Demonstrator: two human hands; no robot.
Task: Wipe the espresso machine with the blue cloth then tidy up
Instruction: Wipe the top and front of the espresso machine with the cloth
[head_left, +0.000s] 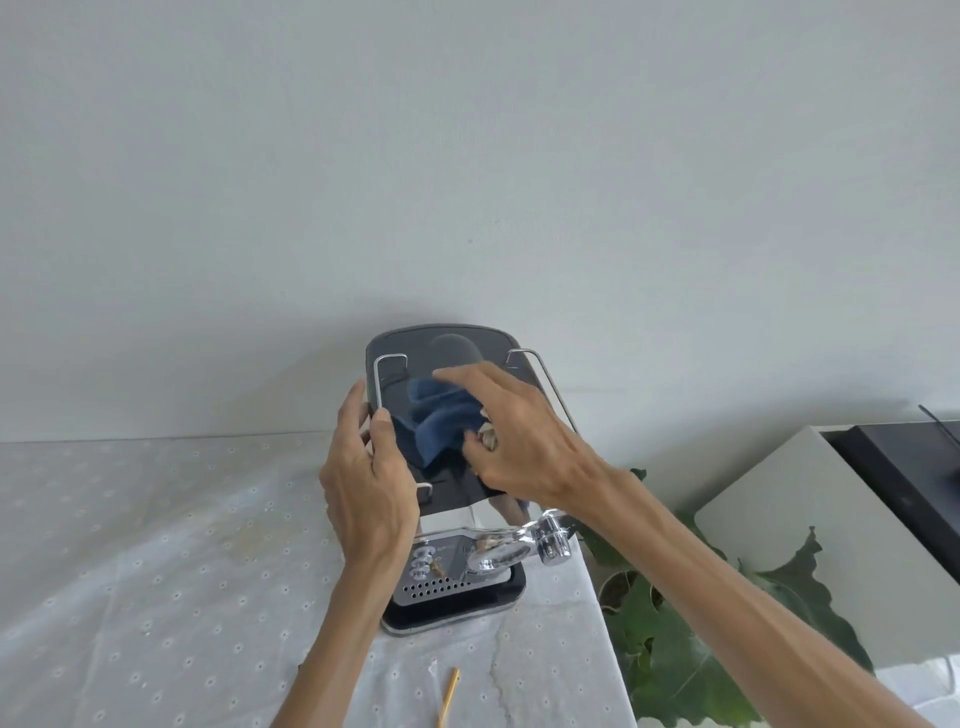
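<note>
Right hand (511, 441) palm-down, fingers closed on crumpled blue cloth (434, 421), pressing it on the dark glossy top of the chrome espresso machine (457, 566). Left hand (366, 483) clamps the machine's left edge, thumb on top.

Both your hands are up on the espresso machine (447, 467).

Your left hand (371, 483) grips its left top edge, thumb over the rim, fingers curled around the side, forearm rising from below. Your right hand (511, 441) lies palm down across its top, fingers spread and pressing the blue cloth (436, 421), forearm reaching in from the lower right.
</note>
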